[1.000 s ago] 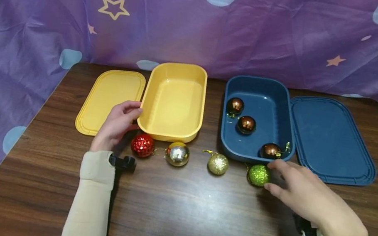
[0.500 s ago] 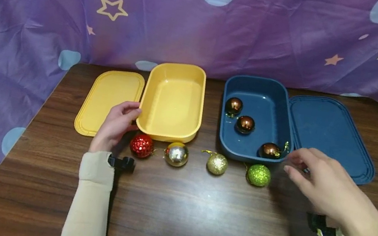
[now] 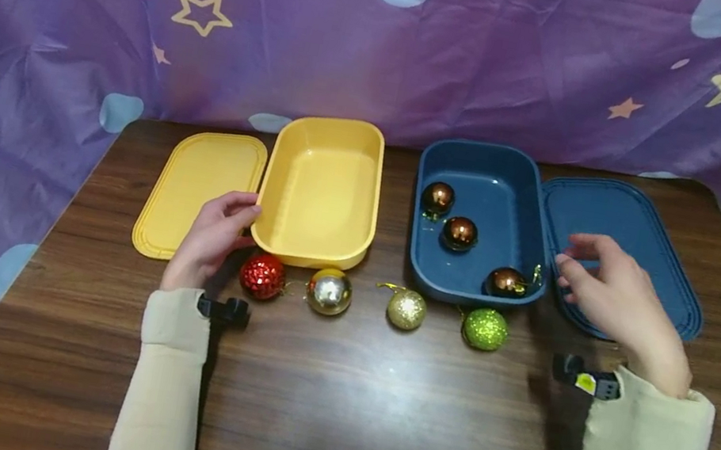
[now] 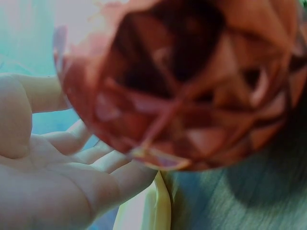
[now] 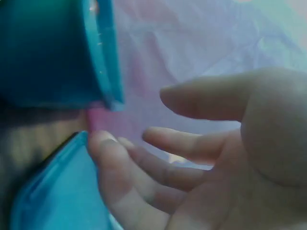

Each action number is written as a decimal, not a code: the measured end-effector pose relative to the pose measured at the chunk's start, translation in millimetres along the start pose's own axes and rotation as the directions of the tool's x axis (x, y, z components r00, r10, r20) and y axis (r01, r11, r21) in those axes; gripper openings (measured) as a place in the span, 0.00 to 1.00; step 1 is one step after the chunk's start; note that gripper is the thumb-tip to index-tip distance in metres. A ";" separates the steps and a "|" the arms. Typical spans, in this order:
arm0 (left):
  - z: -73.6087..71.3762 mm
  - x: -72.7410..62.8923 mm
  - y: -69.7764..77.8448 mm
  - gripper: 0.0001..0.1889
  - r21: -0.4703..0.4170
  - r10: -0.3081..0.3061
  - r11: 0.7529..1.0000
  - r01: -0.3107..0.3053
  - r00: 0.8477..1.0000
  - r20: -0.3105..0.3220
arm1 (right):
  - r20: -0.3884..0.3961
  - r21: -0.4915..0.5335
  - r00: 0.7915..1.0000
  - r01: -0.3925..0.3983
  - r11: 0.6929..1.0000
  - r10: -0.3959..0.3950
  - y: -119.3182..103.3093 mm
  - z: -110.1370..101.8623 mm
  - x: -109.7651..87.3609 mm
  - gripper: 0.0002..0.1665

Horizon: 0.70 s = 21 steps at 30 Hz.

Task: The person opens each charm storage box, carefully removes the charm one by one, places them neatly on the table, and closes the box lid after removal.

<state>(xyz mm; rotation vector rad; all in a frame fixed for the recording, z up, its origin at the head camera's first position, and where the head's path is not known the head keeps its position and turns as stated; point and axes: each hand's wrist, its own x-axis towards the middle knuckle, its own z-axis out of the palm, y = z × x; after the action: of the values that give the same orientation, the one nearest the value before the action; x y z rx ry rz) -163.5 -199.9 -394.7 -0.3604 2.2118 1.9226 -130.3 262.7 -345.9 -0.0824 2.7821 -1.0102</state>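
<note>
My left hand (image 3: 211, 235) rests at the near left corner of the yellow box (image 3: 309, 256), its fingers relaxed against the wall. Right beside that hand lies a red faceted Christmas ball (image 3: 262, 276), which fills much of the left wrist view. My right hand (image 3: 617, 290) hovers over the blue lid (image 3: 623, 215), thumb and fingers apart, holding nothing. To its left stands the blue box (image 3: 474, 297). Inside are three shiny brown balls, one near the left wall (image 3: 438, 198), a brown ball (image 3: 459, 234) beside it and another brown ball (image 3: 505, 282) in the near right corner.
In front of the boxes sit a silver-gold ball (image 3: 329, 291), a gold glitter ball (image 3: 407, 310) and a green glitter ball (image 3: 485, 329). A yellow lid (image 3: 200, 189) lies left of the yellow box. Behind the wooden table (image 3: 367, 435) hangs a purple cloth (image 3: 308, 31).
My right hand has left the green ball, moving right and then away from me over the blue lid. The left hand has stayed at the yellow box.
</note>
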 end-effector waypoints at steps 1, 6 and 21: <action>-0.1 0.3 -0.4 0.22 0.001 -0.002 1.000 0.002 1.000 -0.002 | 0.017 0.036 1.000 -0.012 0.999 0.012 3.0 1.6 2.4 0.33; 0.1 1.3 -1.4 0.22 0.012 -0.005 1.000 0.005 1.000 -0.011 | 0.090 0.095 0.996 -0.017 0.995 0.009 14.1 7.0 9.0 0.31; -5.3 -6.4 9.3 0.21 -0.054 -0.011 0.999 0.006 0.996 -0.092 | 0.142 0.049 0.989 0.031 0.998 -0.037 17.2 9.6 14.7 0.28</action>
<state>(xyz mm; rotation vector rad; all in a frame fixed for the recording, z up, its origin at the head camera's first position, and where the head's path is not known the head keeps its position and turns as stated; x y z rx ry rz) -160.1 -203.6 -383.3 -0.4750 2.2142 2.0029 -142.8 268.1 -366.3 -0.1888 2.6349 -1.0344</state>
